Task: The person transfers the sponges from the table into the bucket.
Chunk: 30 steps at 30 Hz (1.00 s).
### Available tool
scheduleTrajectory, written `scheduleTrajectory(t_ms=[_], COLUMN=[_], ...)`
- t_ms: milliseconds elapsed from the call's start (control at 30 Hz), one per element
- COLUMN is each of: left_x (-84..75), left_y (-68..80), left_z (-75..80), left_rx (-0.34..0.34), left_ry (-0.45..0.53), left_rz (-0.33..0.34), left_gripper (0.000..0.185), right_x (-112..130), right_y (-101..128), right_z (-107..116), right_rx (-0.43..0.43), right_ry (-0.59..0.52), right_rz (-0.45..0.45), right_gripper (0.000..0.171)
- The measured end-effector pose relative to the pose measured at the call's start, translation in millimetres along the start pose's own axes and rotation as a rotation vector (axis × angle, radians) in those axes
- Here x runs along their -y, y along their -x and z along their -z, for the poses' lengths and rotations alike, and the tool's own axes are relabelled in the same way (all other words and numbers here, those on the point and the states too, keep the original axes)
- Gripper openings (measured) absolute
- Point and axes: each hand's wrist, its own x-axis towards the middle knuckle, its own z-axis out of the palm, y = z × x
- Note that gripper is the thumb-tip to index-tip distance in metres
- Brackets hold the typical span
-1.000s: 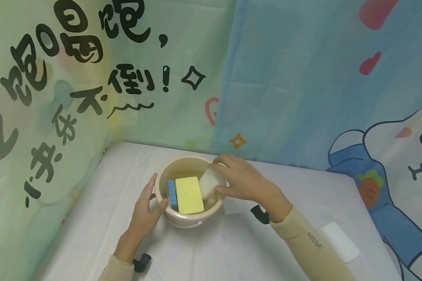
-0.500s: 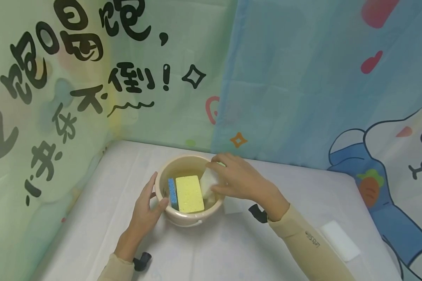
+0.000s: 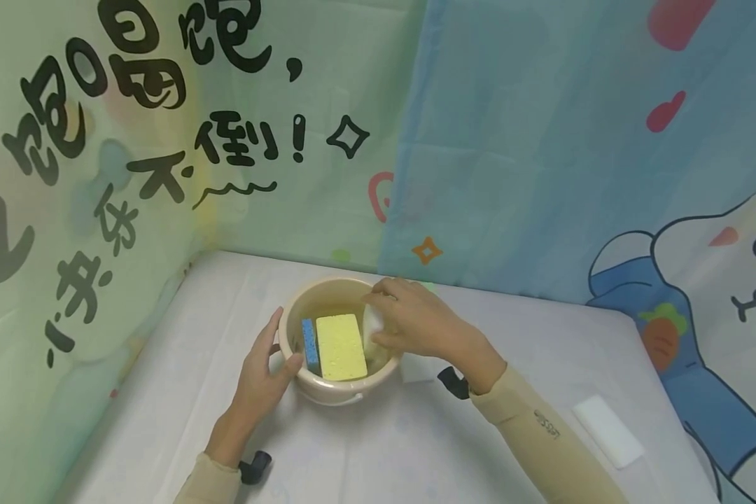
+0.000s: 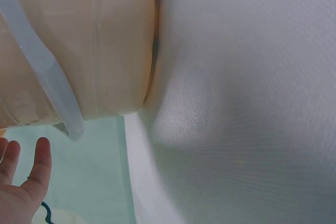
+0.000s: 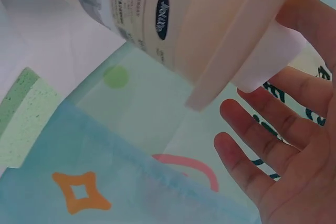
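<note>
A cream bucket (image 3: pixel 330 392) stands on the table. Inside it a yellow sponge (image 3: pixel 341 348) and a narrow blue sponge (image 3: pixel 310 343) stand side by side. My left hand (image 3: pixel 261 385) rests against the bucket's left side, fingers straight along the outer wall and thumb tip at the rim; in the left wrist view its fingers extend below the white bail handle (image 4: pixel 52 74). At the right rim my right hand (image 3: pixel 416 318) pinches a white sponge (image 3: pixel 372 329), partly lowered into the bucket. The white sponge (image 5: pixel 270 59) shows beyond the rim in the right wrist view.
A white block (image 3: pixel 607 430) lies on the table at the right. Another flat white piece (image 3: pixel 418 369) lies beside the bucket, partly under the right wrist. Behind the right hand is a green sponge (image 5: pixel 26 119). Printed fabric (image 3: pixel 510 140) rises along the table's back edge.
My right hand has moved slightly left with the white sponge, which now stands more edge-on against the bucket's right side. The left hand has stayed in place.
</note>
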Motion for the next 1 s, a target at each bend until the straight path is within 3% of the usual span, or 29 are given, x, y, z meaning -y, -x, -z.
scheduleTrajectory(t_ms=[233, 400, 633, 867, 1000], left_x=[0.4, 0.9, 0.6, -0.1, -0.3], left_y=[0.0, 0.7, 0.5, 0.6, 0.9], left_z=[-0.6, -0.3, -1.1, -1.2, -1.1], left_rx=[0.003, 0.002, 0.002, -0.002, -0.003], left_ry=[0.004, 0.012, 0.013, 0.006, 0.005], left_rz=[-0.006, -0.017, -0.017, -0.005, 0.001], left_gripper=[0.077, 0.077, 0.076, 0.076, 0.077], right_x=[-14.2, -19.5, -19.4, -12.7, -9.8], right_y=[6.8, 8.7, 7.8, 5.2, 2.3], right_z=[-7.3, -10.7, -10.9, -8.5, -10.5], right_rx=[-0.023, -0.037, -0.019, -0.091, -0.081], right_ry=[-0.092, -0.115, -0.129, -0.092, -0.069], right_rz=[-0.045, -0.023, -0.064, 0.009, 0.024], right_gripper=[0.051, 0.053, 0.056, 0.053, 0.054])
